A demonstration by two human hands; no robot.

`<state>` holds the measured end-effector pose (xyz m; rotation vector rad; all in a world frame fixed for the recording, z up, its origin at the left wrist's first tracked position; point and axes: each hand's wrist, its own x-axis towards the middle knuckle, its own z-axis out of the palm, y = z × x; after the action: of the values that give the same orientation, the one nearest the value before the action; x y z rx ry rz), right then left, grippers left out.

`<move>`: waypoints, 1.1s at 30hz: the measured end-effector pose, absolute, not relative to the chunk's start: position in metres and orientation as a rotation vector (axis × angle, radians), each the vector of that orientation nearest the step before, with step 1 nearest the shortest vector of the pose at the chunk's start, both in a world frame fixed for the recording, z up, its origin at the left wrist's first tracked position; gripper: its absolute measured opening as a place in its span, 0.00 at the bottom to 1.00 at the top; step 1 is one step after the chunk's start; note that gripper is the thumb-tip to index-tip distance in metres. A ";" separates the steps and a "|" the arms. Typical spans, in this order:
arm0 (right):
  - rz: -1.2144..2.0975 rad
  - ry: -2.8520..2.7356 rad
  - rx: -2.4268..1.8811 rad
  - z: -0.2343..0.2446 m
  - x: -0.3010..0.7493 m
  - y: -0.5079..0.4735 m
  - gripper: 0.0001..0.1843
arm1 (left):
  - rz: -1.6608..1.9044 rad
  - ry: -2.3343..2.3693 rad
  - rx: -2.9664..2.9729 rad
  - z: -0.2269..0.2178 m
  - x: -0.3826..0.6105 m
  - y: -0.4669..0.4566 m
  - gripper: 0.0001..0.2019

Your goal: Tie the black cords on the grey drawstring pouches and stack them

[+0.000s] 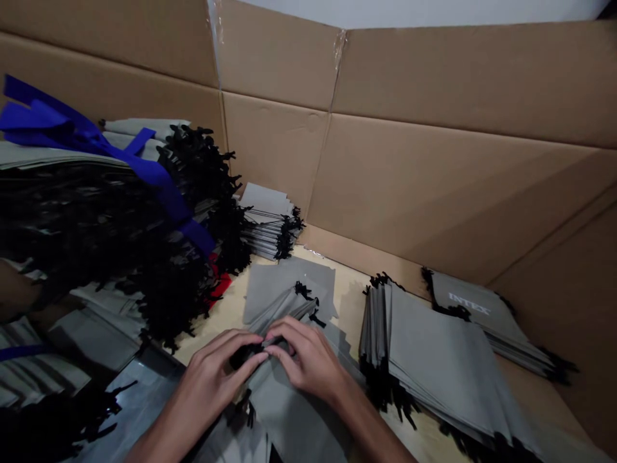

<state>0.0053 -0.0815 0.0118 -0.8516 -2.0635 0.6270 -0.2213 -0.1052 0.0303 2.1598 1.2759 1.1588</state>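
Left fingers [240, 339] and right fingers [285, 328], nearly closed, pinch a grey bag [282, 392] (contents hidden).

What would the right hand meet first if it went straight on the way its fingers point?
Most likely the left hand, whose fingers lie just ahead at the grey fabric; depth is unclear.

left grip [215, 368]: pinched | right grip [308, 360]: pinched | fingertips [257, 338]: nearly meeting | forearms [166, 421]: bare, converging

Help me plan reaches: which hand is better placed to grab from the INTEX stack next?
Likely the right hand: it is nearer the INTEX stack than the left hand. Both pinch grey fabric, so it should let go first.
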 end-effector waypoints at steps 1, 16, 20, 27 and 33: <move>0.622 -2.056 -0.844 0.010 0.004 -0.082 0.05 | 1.164 1.281 2.140 0.029 -0.221 -0.106 0.08; 0.571 -2.013 -0.771 -0.002 0.004 -0.086 0.08 | 1.057 1.265 1.948 0.027 -0.214 -0.105 0.03; 0.510 -2.042 -0.786 0.000 0.003 -0.088 0.10 | 1.007 1.276 1.880 0.024 -0.216 -0.104 0.04; 0.509 -2.010 -0.789 -0.001 0.002 -0.090 0.10 | 1.012 1.302 1.859 0.024 -0.219 -0.101 0.06; 0.559 -1.931 -0.809 0.002 0.004 -0.092 0.09 | 1.098 1.323 1.561 0.026 -0.216 -0.100 0.07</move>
<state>0.0044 -0.0915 0.0016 -0.8085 -1.9313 0.5588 -0.2155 -0.0998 0.0256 1.5612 1.3225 1.0984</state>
